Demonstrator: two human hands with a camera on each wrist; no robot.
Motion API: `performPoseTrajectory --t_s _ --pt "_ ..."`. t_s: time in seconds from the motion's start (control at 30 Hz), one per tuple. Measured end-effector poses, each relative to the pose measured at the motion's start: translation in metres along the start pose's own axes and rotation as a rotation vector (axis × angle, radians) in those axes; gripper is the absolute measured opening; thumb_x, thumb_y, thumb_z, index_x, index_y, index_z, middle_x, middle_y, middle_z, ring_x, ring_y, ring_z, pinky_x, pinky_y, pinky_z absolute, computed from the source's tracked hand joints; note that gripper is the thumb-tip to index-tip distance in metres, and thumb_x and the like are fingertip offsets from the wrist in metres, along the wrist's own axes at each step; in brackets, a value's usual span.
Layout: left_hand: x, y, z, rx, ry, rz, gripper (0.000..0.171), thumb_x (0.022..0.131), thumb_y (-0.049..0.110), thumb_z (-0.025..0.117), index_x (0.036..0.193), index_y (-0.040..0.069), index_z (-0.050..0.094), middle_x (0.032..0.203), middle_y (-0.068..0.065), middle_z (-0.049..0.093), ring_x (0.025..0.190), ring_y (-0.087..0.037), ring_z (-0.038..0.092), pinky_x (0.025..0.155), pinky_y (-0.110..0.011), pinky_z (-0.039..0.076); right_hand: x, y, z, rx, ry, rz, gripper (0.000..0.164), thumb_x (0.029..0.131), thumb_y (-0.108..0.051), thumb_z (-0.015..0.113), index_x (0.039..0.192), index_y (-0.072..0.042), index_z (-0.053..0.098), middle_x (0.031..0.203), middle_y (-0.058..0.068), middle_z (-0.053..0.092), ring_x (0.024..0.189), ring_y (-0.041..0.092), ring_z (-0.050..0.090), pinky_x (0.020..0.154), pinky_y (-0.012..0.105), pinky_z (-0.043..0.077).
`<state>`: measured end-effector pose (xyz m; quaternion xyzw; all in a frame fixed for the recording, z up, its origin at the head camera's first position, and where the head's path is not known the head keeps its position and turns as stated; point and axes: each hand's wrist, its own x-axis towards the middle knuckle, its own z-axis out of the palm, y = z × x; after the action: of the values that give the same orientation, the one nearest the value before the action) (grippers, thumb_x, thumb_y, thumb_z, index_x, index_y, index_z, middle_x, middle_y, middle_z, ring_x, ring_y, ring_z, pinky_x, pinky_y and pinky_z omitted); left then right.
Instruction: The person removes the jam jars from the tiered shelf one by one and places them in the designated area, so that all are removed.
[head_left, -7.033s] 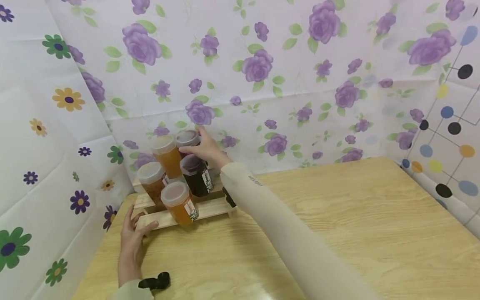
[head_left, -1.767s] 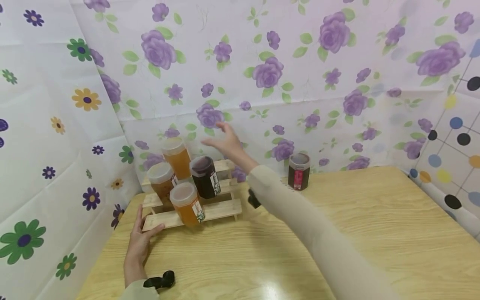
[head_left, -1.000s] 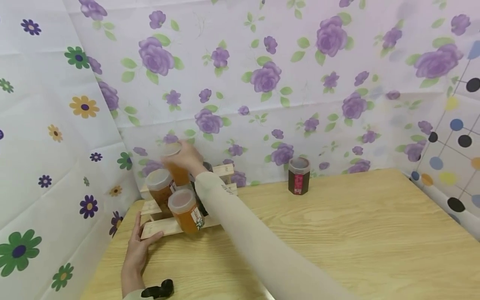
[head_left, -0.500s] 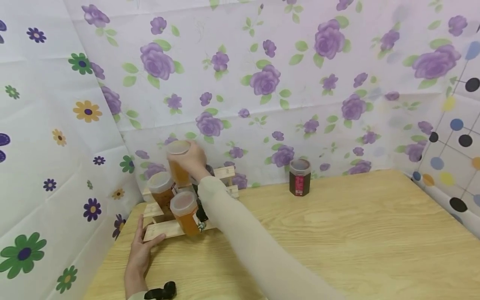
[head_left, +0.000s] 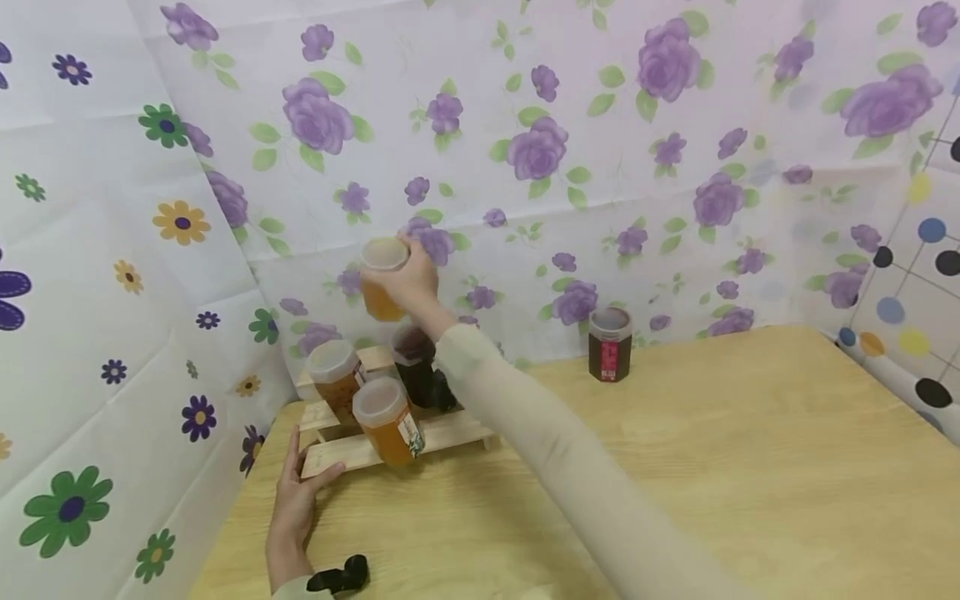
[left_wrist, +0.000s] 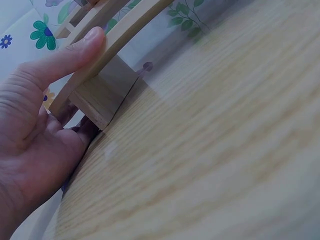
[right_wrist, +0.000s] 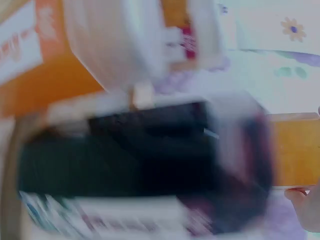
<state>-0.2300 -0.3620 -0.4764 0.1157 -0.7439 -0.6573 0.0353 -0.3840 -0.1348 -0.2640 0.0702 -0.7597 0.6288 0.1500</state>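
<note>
My right hand (head_left: 417,282) grips a lidded jar of amber contents (head_left: 381,302), raised above the back of a stepped wooden rack (head_left: 337,455). In the right wrist view, part of this amber jar (right_wrist: 299,150) shows at the right edge, behind a blurred dark jar (right_wrist: 145,155). My left hand (head_left: 292,504) holds the rack's front left end, thumb on top of the slat in the left wrist view. Still on the rack are an orange jar (head_left: 384,433) at the front, a brown-amber jar (head_left: 337,392) at left and the dark jar, partly hidden by my right wrist.
Another dark jar (head_left: 609,354) with a red label stands apart on the wooden table (head_left: 675,467), near the back wall. A flowered sheet (head_left: 517,75) hangs close behind the rack, and a second patterned sheet (head_left: 90,358) borders the left side.
A dark jar went from the rack's back to the table at right. My right hand then came back, took the amber jar and lifted it off the rack. My left hand stays at the rack's end.
</note>
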Motion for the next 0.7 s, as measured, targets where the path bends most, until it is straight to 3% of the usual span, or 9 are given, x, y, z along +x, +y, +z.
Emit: performPoseTrajectory --t_s 0.1,0.2,0.3,0.43,0.53,0.63,0.7 --pt "0.0 0.001 0.003 0.003 0.006 -0.011 0.11 0.086 0.01 0.074 0.146 0.06 -0.005 0.165 -0.007 0.007 0.15 -0.028 0.017 0.096 -0.011 0.035 0.008 -0.01 -0.024 0.015 -0.002 -0.019 0.081 0.07 -0.029 0.088 0.14 -0.018 0.049 0.13 0.005 0.06 0.114 0.021 0.061 0.096 0.034 0.052" --pt "0.001 0.0 0.004 0.002 0.005 -0.022 0.11 0.087 0.01 0.073 0.147 0.059 -0.005 0.165 -0.006 0.006 0.149 -0.027 0.017 0.106 -0.019 0.034 0.014 -0.016 -0.05 0.068 -0.011 0.002 0.077 0.071 -0.025 0.087 0.138 -0.017 0.05 0.129 0.005 0.06 0.115 0.021 0.06 0.097 0.032 0.052" --pt "0.001 0.0 0.002 0.003 -0.001 -0.032 0.109 0.087 0.011 0.073 0.149 0.056 -0.006 0.165 -0.006 0.006 0.145 -0.021 0.022 0.108 -0.02 0.033 0.02 -0.021 -0.077 0.117 -0.019 0.039 0.077 0.071 -0.021 0.088 0.138 -0.016 0.05 0.13 0.005 0.06 0.115 0.02 0.059 0.099 0.031 0.051" --pt "0.0 0.0 0.0 -0.006 0.001 -0.024 0.108 0.088 0.011 0.073 0.15 0.054 -0.005 0.165 -0.007 0.007 0.13 -0.007 0.033 0.09 -0.006 0.037 0.028 -0.021 -0.115 0.082 -0.017 0.05 0.08 0.07 -0.018 0.088 0.14 -0.017 0.049 0.134 0.006 0.058 0.119 0.021 0.057 0.101 0.032 0.049" --pt "-0.001 -0.001 0.002 -0.022 0.006 -0.004 0.108 0.088 0.009 0.072 0.15 0.054 -0.004 0.164 -0.009 0.008 0.118 0.002 0.037 0.085 -0.002 0.039 0.033 -0.016 -0.148 0.033 -0.004 0.039 0.079 0.07 -0.017 0.088 0.139 -0.017 0.05 0.135 0.006 0.057 0.121 0.022 0.057 0.103 0.032 0.049" --pt "-0.002 0.0 0.003 -0.022 -0.008 -0.008 0.107 0.088 0.01 0.072 0.15 0.054 -0.004 0.163 -0.01 0.009 0.116 0.003 0.039 0.092 -0.006 0.04 0.035 -0.006 -0.183 -0.024 -0.012 0.026 0.079 0.07 -0.018 0.088 0.14 -0.016 0.05 0.136 0.008 0.057 0.122 0.023 0.057 0.104 0.035 0.048" --pt "-0.002 0.003 -0.002 -0.006 -0.012 -0.015 0.108 0.088 0.011 0.072 0.151 0.052 -0.006 0.164 -0.009 0.008 0.123 -0.003 0.038 0.104 -0.017 0.038 0.037 0.001 -0.203 -0.076 -0.027 0.026 0.08 0.071 -0.02 0.088 0.141 -0.016 0.049 0.137 0.009 0.056 0.124 0.025 0.056 0.104 0.036 0.048"
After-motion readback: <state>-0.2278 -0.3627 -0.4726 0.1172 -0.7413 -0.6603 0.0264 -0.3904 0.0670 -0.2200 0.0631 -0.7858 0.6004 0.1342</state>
